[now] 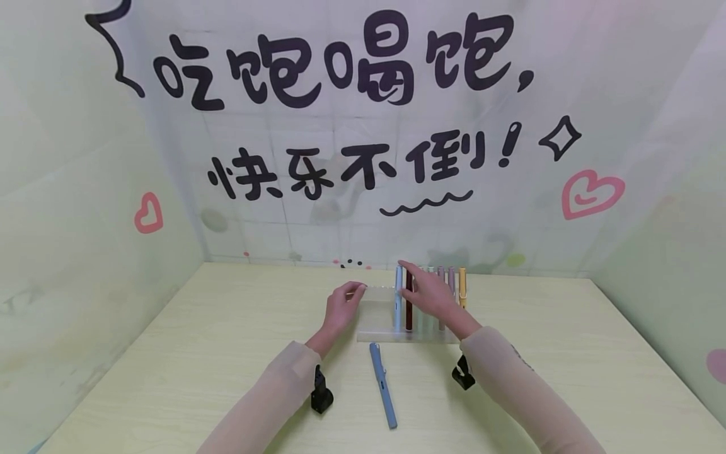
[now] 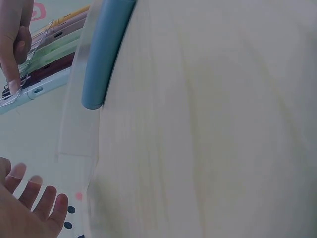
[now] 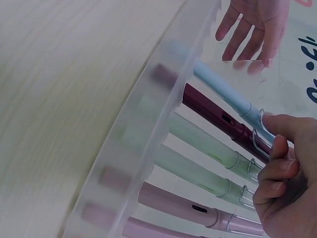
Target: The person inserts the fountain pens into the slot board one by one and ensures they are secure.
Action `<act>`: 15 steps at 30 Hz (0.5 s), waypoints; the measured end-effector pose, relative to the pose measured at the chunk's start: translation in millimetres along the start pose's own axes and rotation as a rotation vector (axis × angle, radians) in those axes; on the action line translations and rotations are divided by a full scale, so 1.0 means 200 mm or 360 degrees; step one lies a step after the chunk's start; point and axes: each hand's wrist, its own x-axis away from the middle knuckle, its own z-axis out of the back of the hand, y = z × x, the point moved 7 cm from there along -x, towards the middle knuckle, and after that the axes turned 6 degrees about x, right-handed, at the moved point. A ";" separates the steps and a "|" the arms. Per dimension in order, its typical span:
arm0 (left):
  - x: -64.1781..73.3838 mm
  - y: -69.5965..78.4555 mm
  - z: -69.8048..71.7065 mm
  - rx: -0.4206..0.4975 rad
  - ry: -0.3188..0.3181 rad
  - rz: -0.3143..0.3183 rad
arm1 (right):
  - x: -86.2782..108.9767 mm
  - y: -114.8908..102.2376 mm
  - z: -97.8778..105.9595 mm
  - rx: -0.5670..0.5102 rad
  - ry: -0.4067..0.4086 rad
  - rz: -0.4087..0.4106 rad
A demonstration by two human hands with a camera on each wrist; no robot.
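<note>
My right hand (image 1: 431, 294) holds a light blue pen (image 1: 398, 302) at the left end of the row in a clear pen rack (image 1: 377, 337). Its thumb lies by the pen's clip and its index finger reaches the cap's top; the other fingers are curled in the right wrist view. Beside that pen stands a dark red pen (image 3: 210, 110). My left hand (image 1: 342, 308) pinches the rack's upper left edge, some fingertips showing through the clear panel. A darker blue pen (image 1: 382, 386) with its clip to the right lies on the table in front of the rack.
Further right in the rack stand pale green pens (image 3: 203, 144), mauve pens (image 3: 178, 204) and a yellow pen (image 1: 462, 287). The wooden table (image 1: 198, 353) meets a printed curtain (image 1: 340, 239) behind the rack. Black wrist cameras (image 1: 321, 394) hang below both sleeves.
</note>
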 end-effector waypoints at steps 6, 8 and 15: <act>0.01 0.01 0.00 0.0001 0.0000 -0.0001 | 0.03 -0.02 0.02 -0.0031 0.0103 0.0059; 0.01 0.02 0.00 0.0003 -0.0001 0.0001 | 0.05 -0.03 0.01 -0.0036 0.0133 0.0091; 0.01 0.01 0.00 0.0002 -0.0013 0.0020 | 0.12 -0.06 -0.04 -0.0090 0.0163 0.0200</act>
